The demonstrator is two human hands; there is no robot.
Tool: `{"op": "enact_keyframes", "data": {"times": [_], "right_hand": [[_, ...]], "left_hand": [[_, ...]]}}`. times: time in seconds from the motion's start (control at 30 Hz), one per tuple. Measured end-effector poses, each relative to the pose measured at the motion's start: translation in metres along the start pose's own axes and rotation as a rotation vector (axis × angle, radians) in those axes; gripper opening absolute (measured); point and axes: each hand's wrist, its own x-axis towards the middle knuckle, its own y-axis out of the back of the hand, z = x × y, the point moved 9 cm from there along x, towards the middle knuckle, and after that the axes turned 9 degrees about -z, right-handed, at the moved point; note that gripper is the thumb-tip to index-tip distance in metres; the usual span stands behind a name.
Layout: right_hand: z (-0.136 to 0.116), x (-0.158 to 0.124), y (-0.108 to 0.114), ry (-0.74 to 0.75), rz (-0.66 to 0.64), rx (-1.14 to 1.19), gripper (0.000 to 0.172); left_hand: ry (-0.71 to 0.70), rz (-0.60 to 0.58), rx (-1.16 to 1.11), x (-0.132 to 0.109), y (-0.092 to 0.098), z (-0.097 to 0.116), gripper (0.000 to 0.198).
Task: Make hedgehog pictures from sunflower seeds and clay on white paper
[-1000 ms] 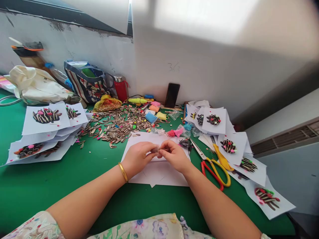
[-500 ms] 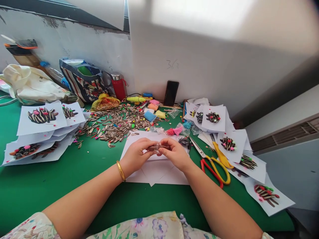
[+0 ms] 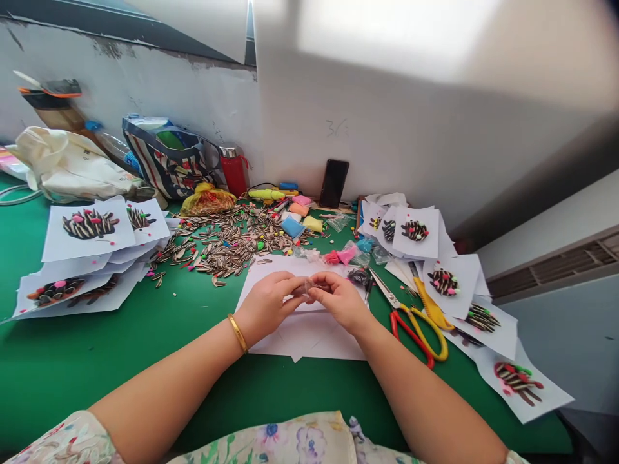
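While both hands meet over the blank white sheets (image 3: 309,335), left hand (image 3: 268,303) and right hand (image 3: 341,301) pinch a small clear packet (image 3: 309,287) between thumb and fingertips, one from each side. The packet sits just above the paper, mid-table, right at the fingertips. Contents: can't tell, it's too small and see-through; possibly a bag of clay. The other fingers are curled in and hold nothing else. Gold bangle (image 3: 238,333) on the left wrist.

Progress, judging by the layout: a lot is done.
- Finished seed pictures are stacked on the left (image 3: 89,229), with a second spread on the right (image 3: 416,233). Each sheet has a striped seed cluster plus coloured dots.
- The top blank sheet under the hands has nothing stuck on it, so this piece looks to be at its very start.
- Material left: a big seed heap (image 3: 227,241) behind the sheets, coloured clay pieces (image 3: 300,216) near the wall, and more clear bags beside them.

Scissors (image 3: 420,328) lie just right of the right hand, untouched, on the green table (image 3: 120,348). Phone (image 3: 334,183) leans on the back wall. Striped bag (image 3: 164,158) and red flask (image 3: 235,171) are at back left.
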Motion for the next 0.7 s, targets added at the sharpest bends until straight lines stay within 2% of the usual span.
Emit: {"op": "enact_keyframes", "data": {"times": [0.23,0.33,0.47,0.53,0.63,0.7], "right_hand": [[-0.004,0.000,0.003,0.026,-0.021,0.012,0.033],[-0.005,-0.001,0.002,0.018,-0.065,0.029,0.033],[-0.007,-0.004,-0.003,0.023,-0.165,0.018,0.049],[-0.010,-0.004,0.000,0.065,-0.126,-0.110,0.049],[-0.019,-0.006,0.007,0.137,-0.002,-0.348,0.038],[-0.020,-0.006,0.006,0.156,0.019,-0.393,0.029]], "left_hand": [[-0.035,-0.020,-0.049,-0.001,0.004,0.004,0.019],[-0.017,0.012,-0.070,0.000,0.007,-0.001,0.023],[0.082,0.052,-0.132,0.001,0.011,-0.013,0.021],[0.136,0.055,-0.193,0.002,0.011,-0.019,0.018],[0.201,0.044,-0.280,0.001,0.008,-0.025,0.015],[0.224,0.035,-0.343,0.000,0.003,-0.027,0.017]]}}
